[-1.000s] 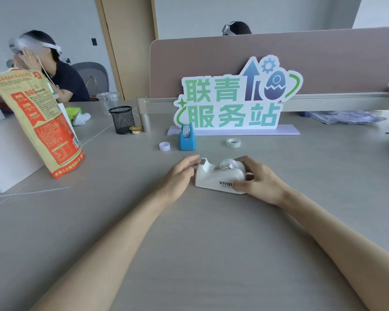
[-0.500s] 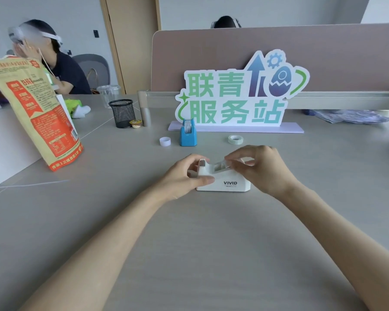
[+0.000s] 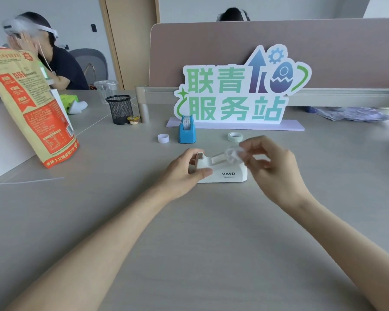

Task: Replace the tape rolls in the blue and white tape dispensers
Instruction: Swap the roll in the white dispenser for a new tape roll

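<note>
The white tape dispenser (image 3: 227, 173), marked VIVID, stands on the grey table in front of me. My left hand (image 3: 183, 173) grips its cutter end. My right hand (image 3: 272, 167), blurred, pinches the nearly used-up clear roll (image 3: 233, 156) just above the dispenser, with a strip of tape (image 3: 217, 158) still running toward the cutter. Farther back stands the blue tape dispenser (image 3: 186, 131) with a roll in it. A small white roll (image 3: 163, 138) lies left of it and a pale green roll (image 3: 235, 136) to its right.
A colourful sign (image 3: 240, 90) on a lilac base stands behind the dispensers, before a partition. A black mesh cup (image 3: 120, 109) and a small pudding cup (image 3: 133, 120) sit at the back left. An orange bag (image 3: 29, 104) leans at the left. Another person sits beyond it.
My right hand has lifted the old roll up out of the white dispenser and toward the right. My left hand has stayed on the cutter end, holding the dispenser down.
</note>
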Available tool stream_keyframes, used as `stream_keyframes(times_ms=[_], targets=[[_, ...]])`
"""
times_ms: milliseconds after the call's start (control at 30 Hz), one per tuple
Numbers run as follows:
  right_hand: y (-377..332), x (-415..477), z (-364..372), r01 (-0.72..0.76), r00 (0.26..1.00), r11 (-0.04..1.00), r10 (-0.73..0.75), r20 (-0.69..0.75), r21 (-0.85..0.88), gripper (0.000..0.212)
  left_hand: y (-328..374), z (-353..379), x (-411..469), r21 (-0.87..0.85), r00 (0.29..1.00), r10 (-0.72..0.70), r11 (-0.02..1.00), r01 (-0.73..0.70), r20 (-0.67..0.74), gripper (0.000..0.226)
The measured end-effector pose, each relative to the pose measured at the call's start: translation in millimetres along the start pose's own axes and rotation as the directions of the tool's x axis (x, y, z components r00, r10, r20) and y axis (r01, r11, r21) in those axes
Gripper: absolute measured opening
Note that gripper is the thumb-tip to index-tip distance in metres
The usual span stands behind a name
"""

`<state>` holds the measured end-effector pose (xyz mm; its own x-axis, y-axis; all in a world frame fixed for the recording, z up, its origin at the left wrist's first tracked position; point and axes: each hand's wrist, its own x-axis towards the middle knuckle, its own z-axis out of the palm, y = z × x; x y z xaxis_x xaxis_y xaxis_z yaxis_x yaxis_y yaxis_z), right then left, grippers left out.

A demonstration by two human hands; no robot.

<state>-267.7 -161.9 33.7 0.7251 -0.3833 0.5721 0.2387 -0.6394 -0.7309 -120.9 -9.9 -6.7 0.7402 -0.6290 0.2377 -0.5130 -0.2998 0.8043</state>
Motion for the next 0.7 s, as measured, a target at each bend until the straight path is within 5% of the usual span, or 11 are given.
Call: stream_keyframes(times_ms=[133, 300, 533, 700], targets=[[15, -22, 4, -0.017, 0.990, 0.999, 0.022, 0.141, -0.031, 0.004, -2, -2, -8, 0.385, 0.920, 0.380, 0.867, -0.318, -0.097, 0.050], [23, -19, 5, 0.013, 0.979, 0.992, 0.014, 0.205, -0.128, 0.012, 25, 9, -26, 0.417, 0.836, 0.549, 0.758, -0.501, 0.005, 0.028], [25, -17, 3, -0.004, 0.988, 0.995, 0.020, 0.156, -0.100, 0.014, 33, 7, -33, 0.501, 0.898, 0.407, 0.749, -0.433, 0.168, 0.042], [31, -16, -1, 0.034, 0.966, 0.973, 0.026, 0.255, -0.229, 0.020, 25, 4, -28, 0.524, 0.927, 0.335, 0.765, -0.374, 0.170, 0.021]])
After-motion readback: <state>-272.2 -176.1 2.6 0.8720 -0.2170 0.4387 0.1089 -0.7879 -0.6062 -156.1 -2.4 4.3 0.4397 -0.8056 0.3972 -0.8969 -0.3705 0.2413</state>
